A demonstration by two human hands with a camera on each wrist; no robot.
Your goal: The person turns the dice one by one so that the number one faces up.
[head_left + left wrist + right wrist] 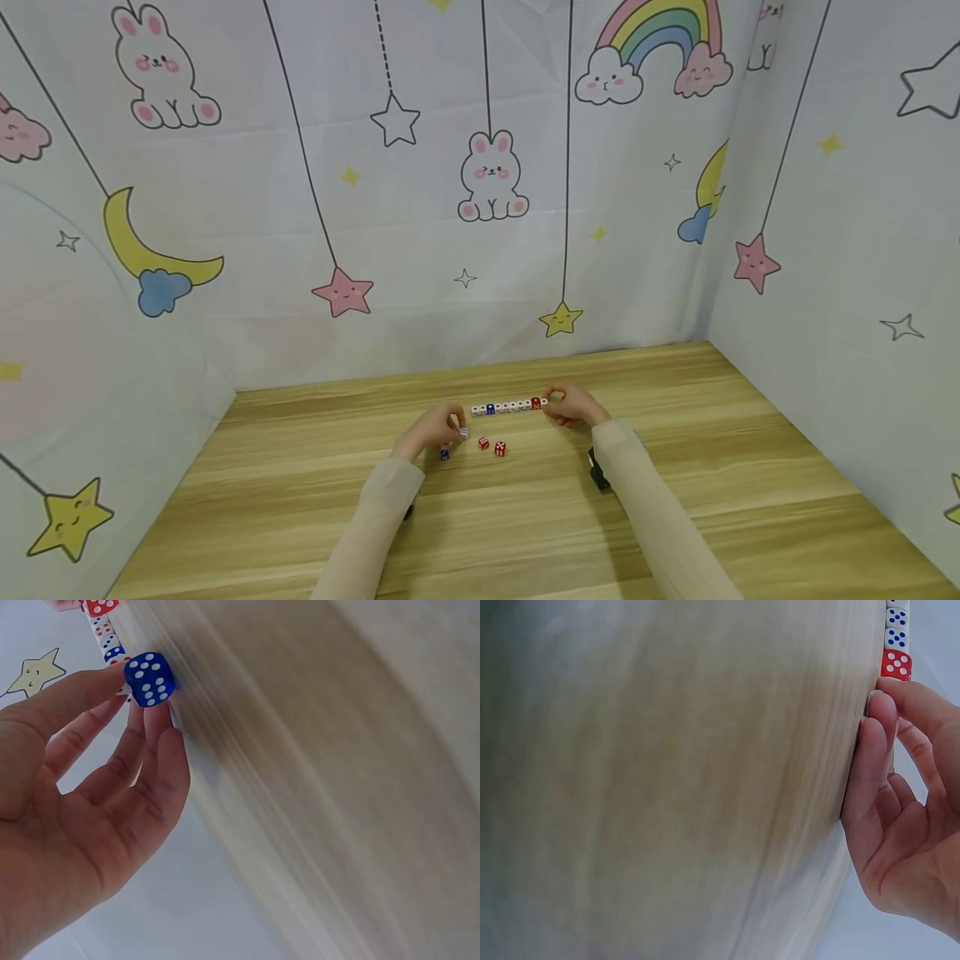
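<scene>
My left hand [432, 429] pinches a white die [463, 433] by the fingertips, just in front of a row of dice. A blue die with white pips [149, 679] lies close by on the table and mostly covers the pinched die in the left wrist view. At the row's right end, my right hand [572, 406] holds the last white die [545, 403] between thumb and fingers. That die is hidden behind the fingers in the right wrist view, where the thumb tip meets a red die [896, 665]. The row is mostly white dice [505, 407], with a blue die [491, 409] near its left end.
Two loose red dice, one [483, 443] beside the other [500, 449], lie in front of the row. The wooden table [510, 533] meets white cloth walls [420, 333] printed with rabbits, stars and moons at the back and sides.
</scene>
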